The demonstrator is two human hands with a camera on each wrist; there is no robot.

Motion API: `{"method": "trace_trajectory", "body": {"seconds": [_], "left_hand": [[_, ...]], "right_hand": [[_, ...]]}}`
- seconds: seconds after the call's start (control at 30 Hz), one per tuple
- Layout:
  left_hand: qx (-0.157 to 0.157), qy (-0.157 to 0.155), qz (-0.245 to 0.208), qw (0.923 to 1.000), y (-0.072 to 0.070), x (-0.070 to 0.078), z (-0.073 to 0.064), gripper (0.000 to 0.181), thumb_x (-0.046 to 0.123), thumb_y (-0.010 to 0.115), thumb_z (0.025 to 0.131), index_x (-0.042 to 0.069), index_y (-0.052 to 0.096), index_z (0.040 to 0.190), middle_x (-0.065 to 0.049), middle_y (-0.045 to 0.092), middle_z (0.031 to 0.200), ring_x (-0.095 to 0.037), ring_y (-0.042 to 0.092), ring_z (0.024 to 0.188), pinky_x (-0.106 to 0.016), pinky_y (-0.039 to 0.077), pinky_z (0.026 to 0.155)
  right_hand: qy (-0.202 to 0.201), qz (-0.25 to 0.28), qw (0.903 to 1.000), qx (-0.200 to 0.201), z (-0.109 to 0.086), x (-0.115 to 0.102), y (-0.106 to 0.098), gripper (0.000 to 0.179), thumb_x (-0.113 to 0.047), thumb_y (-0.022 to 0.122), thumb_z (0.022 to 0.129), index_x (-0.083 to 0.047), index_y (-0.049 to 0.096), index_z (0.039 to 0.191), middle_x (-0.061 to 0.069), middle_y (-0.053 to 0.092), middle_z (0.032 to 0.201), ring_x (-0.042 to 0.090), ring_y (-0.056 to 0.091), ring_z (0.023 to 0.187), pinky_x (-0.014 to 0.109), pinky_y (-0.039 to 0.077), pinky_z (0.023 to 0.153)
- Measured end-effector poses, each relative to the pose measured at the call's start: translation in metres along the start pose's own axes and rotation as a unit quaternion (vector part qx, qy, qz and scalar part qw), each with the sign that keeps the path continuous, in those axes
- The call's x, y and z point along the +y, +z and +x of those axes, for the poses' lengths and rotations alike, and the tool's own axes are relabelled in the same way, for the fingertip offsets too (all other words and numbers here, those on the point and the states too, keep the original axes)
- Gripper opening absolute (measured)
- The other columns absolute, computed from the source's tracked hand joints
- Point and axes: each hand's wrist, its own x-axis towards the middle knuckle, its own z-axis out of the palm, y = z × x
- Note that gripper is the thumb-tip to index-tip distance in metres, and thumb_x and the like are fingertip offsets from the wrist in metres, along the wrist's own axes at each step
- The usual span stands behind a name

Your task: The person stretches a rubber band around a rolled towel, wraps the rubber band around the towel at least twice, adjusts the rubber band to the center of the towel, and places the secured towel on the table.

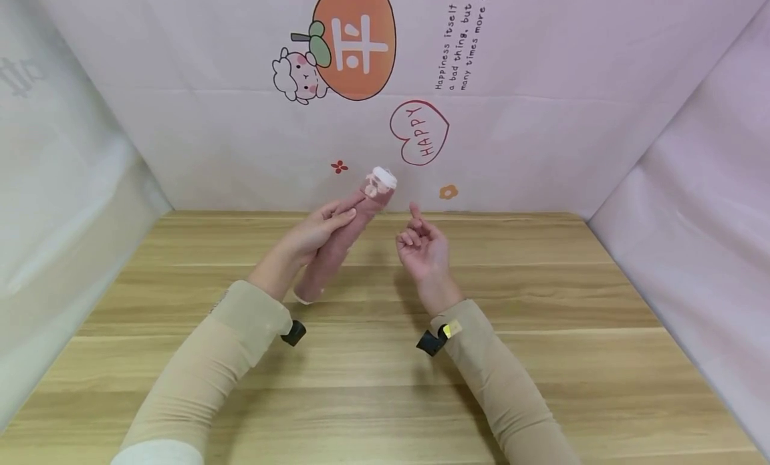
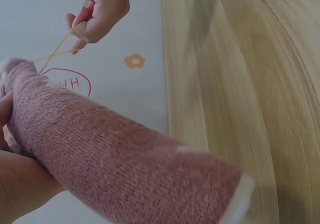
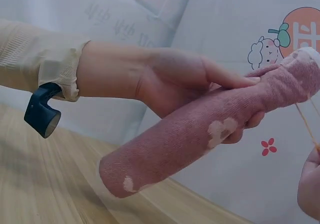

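A pink towel [image 1: 334, 254] with white edges and patches is rolled into a tight cylinder, held slanted above the table. My left hand [image 1: 315, 232] grips it near the upper end, thumb on top and fingers underneath, as the right wrist view shows. A thin yellow-orange rubber band [image 2: 56, 51] runs from the towel's upper end to my right hand [image 1: 426, 252]. Its fingers are curled and hold the band stretched away from the roll. In the head view the band is too thin to make out.
Below both hands lies a wood-grain table [image 1: 361, 385]. White cloth walls enclose it, and the back cloth [image 1: 228, 144] carries printed drawings and lettering. Each sleeve cuff bears a small black camera [image 1: 293, 333].
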Motion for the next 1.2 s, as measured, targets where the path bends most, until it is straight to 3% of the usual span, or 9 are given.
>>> {"method": "trace_trajectory", "body": {"seconds": [0.1, 0.17, 0.37, 0.5, 0.6, 0.7, 0.8, 1.0, 1.2], "left_hand": [[-0.011, 0.007, 0.062, 0.9980, -0.002, 0.000, -0.001, 0.045, 0.019, 0.051, 0.110, 0.003, 0.045, 0.151, -0.016, 0.055, 0.140, -0.021, 0.056, 0.115, -0.032, 0.047, 0.098], [-0.017, 0.015, 0.097, 0.9950, -0.004, -0.001, -0.002, 0.044, 0.018, 0.052, 0.109, 0.003, 0.047, 0.150, -0.017, 0.051, 0.147, -0.025, 0.051, 0.124, -0.037, 0.042, 0.106], [-0.027, 0.018, 0.150, 0.9882, -0.006, 0.000, -0.004, 0.034, 0.020, 0.054, 0.108, 0.003, 0.055, 0.138, -0.015, 0.057, 0.133, -0.026, 0.052, 0.120, -0.042, 0.041, 0.106], [-0.046, 0.036, 0.205, 0.9771, -0.007, 0.000, -0.006, 0.030, 0.022, 0.055, 0.108, 0.006, 0.058, 0.133, -0.013, 0.060, 0.125, -0.026, 0.054, 0.114, -0.041, 0.043, 0.102], [-0.063, 0.052, 0.233, 0.9691, -0.006, -0.001, -0.006, 0.031, 0.023, 0.056, 0.108, 0.009, 0.060, 0.135, -0.011, 0.061, 0.126, -0.026, 0.055, 0.115, -0.041, 0.043, 0.102], [-0.074, 0.057, 0.226, 0.9695, -0.005, -0.003, -0.006, 0.034, 0.023, 0.057, 0.107, 0.009, 0.059, 0.139, -0.010, 0.060, 0.131, -0.025, 0.054, 0.118, -0.041, 0.042, 0.105], [-0.074, 0.060, 0.221, 0.9706, -0.004, -0.002, -0.007, 0.036, 0.021, 0.057, 0.107, 0.007, 0.058, 0.141, -0.011, 0.060, 0.135, -0.026, 0.054, 0.122, -0.043, 0.041, 0.108], [-0.059, 0.047, 0.224, 0.9717, -0.006, -0.003, -0.007, 0.041, 0.021, 0.056, 0.108, 0.007, 0.055, 0.146, -0.013, 0.056, 0.142, -0.028, 0.051, 0.128, -0.045, 0.038, 0.112], [-0.055, 0.036, 0.229, 0.9712, -0.008, -0.006, -0.007, 0.042, 0.026, 0.056, 0.108, 0.010, 0.054, 0.147, -0.012, 0.055, 0.143, -0.028, 0.051, 0.127, -0.047, 0.038, 0.112]], "right_hand": [[0.003, -0.014, 0.9999, 0.009, 0.000, -0.001, -0.001, 0.039, -0.007, 0.026, 0.109, -0.005, 0.046, 0.143, 0.005, 0.060, 0.081, 0.008, 0.029, 0.052, 0.020, 0.026, 0.051], [0.002, -0.023, 0.9996, 0.013, 0.000, -0.003, -0.002, 0.042, -0.004, 0.026, 0.108, -0.005, 0.043, 0.147, 0.008, 0.065, 0.091, 0.009, 0.035, 0.055, 0.019, 0.028, 0.052], [0.002, -0.065, 0.9975, 0.029, -0.002, -0.006, -0.002, 0.047, 0.004, 0.033, 0.108, -0.007, 0.038, 0.154, 0.015, 0.072, 0.103, 0.012, 0.058, 0.068, 0.015, 0.043, 0.057], [-0.003, -0.054, 0.9974, 0.047, -0.003, -0.006, 0.002, 0.033, 0.006, 0.044, 0.106, -0.002, 0.052, 0.137, 0.016, 0.071, 0.095, 0.020, 0.071, 0.077, 0.019, 0.057, 0.072], [-0.009, -0.046, 0.9968, 0.065, -0.006, -0.005, 0.005, 0.015, 0.003, 0.050, 0.104, 0.002, 0.059, 0.117, 0.017, 0.073, 0.096, 0.021, 0.074, 0.091, 0.025, 0.058, 0.083], [-0.018, -0.068, 0.9956, 0.062, -0.008, -0.004, 0.006, 0.013, -0.004, 0.052, 0.105, 0.002, 0.061, 0.110, 0.020, 0.070, 0.120, 0.023, 0.064, 0.121, 0.029, 0.052, 0.095], [-0.029, -0.111, 0.9929, 0.033, -0.009, -0.003, 0.007, 0.019, -0.011, 0.049, 0.107, 0.002, 0.059, 0.118, 0.018, 0.051, 0.147, 0.026, 0.044, 0.142, 0.034, 0.045, 0.104], [-0.048, -0.212, 0.9752, -0.039, -0.010, -0.004, 0.004, 0.048, -0.020, 0.045, 0.110, 0.000, 0.035, 0.152, 0.018, 0.032, 0.163, 0.034, 0.035, 0.147, 0.037, 0.043, 0.109], [-0.062, -0.303, 0.9474, -0.080, -0.011, -0.006, 0.001, 0.056, -0.020, 0.042, 0.112, 0.001, 0.022, 0.160, 0.018, 0.026, 0.164, 0.040, 0.032, 0.147, 0.040, 0.040, 0.113]]}}
